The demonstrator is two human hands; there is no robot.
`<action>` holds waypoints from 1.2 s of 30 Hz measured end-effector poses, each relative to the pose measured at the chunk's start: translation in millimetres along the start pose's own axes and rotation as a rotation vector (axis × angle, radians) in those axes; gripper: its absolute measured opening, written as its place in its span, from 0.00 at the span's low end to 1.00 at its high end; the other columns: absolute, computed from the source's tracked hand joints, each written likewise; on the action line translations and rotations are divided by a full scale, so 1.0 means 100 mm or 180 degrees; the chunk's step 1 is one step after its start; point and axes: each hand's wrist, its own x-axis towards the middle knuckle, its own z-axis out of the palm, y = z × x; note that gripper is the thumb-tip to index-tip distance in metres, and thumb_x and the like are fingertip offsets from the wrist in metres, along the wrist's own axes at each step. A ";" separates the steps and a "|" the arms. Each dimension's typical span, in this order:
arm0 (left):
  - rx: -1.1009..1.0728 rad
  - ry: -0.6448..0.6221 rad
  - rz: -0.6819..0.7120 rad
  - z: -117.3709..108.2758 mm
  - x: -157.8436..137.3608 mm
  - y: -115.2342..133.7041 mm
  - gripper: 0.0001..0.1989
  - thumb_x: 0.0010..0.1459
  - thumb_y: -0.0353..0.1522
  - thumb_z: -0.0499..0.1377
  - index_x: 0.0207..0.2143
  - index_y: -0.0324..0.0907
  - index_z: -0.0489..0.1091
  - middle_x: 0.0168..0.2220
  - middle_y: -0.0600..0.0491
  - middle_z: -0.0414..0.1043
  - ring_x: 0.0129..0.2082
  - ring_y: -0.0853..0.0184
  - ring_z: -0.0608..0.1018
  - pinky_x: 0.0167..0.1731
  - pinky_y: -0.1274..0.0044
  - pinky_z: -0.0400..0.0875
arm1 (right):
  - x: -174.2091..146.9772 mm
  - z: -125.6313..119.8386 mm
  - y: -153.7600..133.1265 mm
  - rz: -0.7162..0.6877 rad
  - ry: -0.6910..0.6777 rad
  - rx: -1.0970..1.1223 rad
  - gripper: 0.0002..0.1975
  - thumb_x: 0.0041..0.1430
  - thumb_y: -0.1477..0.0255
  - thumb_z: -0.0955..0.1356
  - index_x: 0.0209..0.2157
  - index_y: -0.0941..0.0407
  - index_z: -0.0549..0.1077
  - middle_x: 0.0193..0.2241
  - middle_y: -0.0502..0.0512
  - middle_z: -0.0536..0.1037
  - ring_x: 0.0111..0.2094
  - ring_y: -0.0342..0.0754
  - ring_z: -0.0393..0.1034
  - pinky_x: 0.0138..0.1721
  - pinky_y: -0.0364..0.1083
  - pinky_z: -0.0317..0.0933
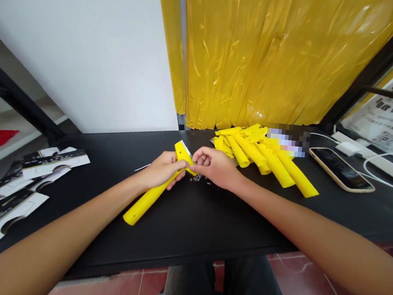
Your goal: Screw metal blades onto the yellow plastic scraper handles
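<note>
My left hand (162,172) is closed around a yellow scraper (146,204), just below its wide head. Its tube-like handle slants down toward the front left, and a shiny metal strip (184,148) runs along the head's upper right edge. At the head's right corner my right hand (215,167) is pinched, fingers curled; whatever sits between its fingertips is too small to make out. Several tiny ring-like parts (196,178) lie scattered on the black table under the hands. A thin metal rod (142,167) shows beside my left wrist.
A pile of similar yellow scrapers (268,161) lies at the back right. Further right are a phone (342,170), a white power strip (376,158) and white cables. Black-and-white cards (21,195) overlap on the left. Yellow plastic sheeting (261,56) hangs behind the black table (159,246).
</note>
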 end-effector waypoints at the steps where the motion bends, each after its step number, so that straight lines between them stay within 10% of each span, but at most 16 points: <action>1: -0.0018 -0.0007 0.0004 0.00 0.00 -0.01 0.17 0.62 0.33 0.54 0.20 0.41 0.63 0.15 0.58 0.65 0.09 0.74 0.67 0.12 0.81 0.57 | 0.01 0.00 0.01 0.0132 -0.0022 0.0190 0.09 0.51 0.71 0.75 0.34 0.55 0.74 0.27 0.46 0.74 0.26 0.41 0.64 0.29 0.42 0.59; 8: -0.0150 -0.0125 -0.0003 -0.03 -0.02 0.02 0.18 0.62 0.33 0.54 0.18 0.41 0.63 0.13 0.57 0.65 0.09 0.75 0.65 0.13 0.81 0.59 | 0.02 -0.07 -0.04 0.0908 -0.0232 0.1214 0.18 0.46 0.65 0.78 0.37 0.54 0.73 0.27 0.47 0.72 0.24 0.40 0.62 0.19 0.40 0.53; 24: -0.0435 -0.0848 -0.0310 -0.12 -0.11 0.09 0.12 0.61 0.36 0.52 0.32 0.38 0.71 0.18 0.51 0.71 0.14 0.69 0.70 0.16 0.79 0.64 | 0.00 -0.15 -0.09 0.0627 -0.0998 0.1088 0.16 0.48 0.61 0.78 0.33 0.58 0.78 0.24 0.49 0.76 0.22 0.39 0.64 0.21 0.40 0.59; 32: 0.2160 0.0883 0.1103 -0.25 -0.19 0.18 0.21 0.62 0.39 0.57 0.55 0.43 0.67 0.55 0.43 0.72 0.50 0.55 0.77 0.48 0.65 0.74 | 0.08 -0.25 -0.05 0.0962 -0.0495 0.1589 0.13 0.46 0.65 0.79 0.25 0.58 0.75 0.19 0.47 0.71 0.21 0.38 0.63 0.23 0.40 0.58; 36: 0.3667 0.0803 0.1996 -0.13 -0.20 0.11 0.25 0.64 0.36 0.57 0.63 0.46 0.64 0.63 0.42 0.64 0.60 0.50 0.70 0.57 0.61 0.66 | 0.11 -0.26 -0.02 0.1175 -0.0352 0.1996 0.12 0.47 0.68 0.78 0.24 0.58 0.75 0.21 0.48 0.73 0.22 0.39 0.63 0.25 0.40 0.58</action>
